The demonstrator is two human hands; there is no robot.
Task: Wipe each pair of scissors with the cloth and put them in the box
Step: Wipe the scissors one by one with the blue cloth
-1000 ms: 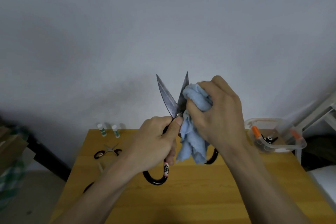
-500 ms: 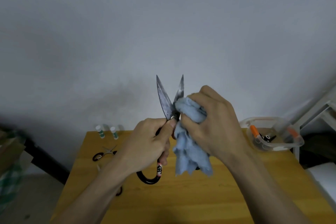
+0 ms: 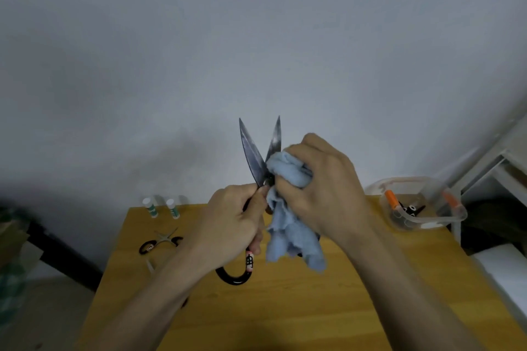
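Large black-handled scissors [image 3: 252,151] stand upright above the table, blades parted and tips up. My left hand [image 3: 231,225] grips them by the handle just below the pivot. My right hand [image 3: 322,188] holds a bunched light-blue cloth [image 3: 288,225] pressed against the lower part of the right blade; the cloth's tail hangs down over the handles. A clear plastic box [image 3: 445,218] with orange clips sits at the table's far right and holds a pair of black scissors [image 3: 410,208]. Another small pair of scissors [image 3: 161,242] lies at the table's left.
The wooden table [image 3: 328,308] stands against a grey wall. Two small white bottles with green labels [image 3: 161,207] stand at its back left corner. A white frame [image 3: 502,162] rises to the right, and dark furniture lies to the left.
My right hand and the cloth slid down the right blade from near its tip to near the pivot. The blades closed slightly. My left hand kept its grip.
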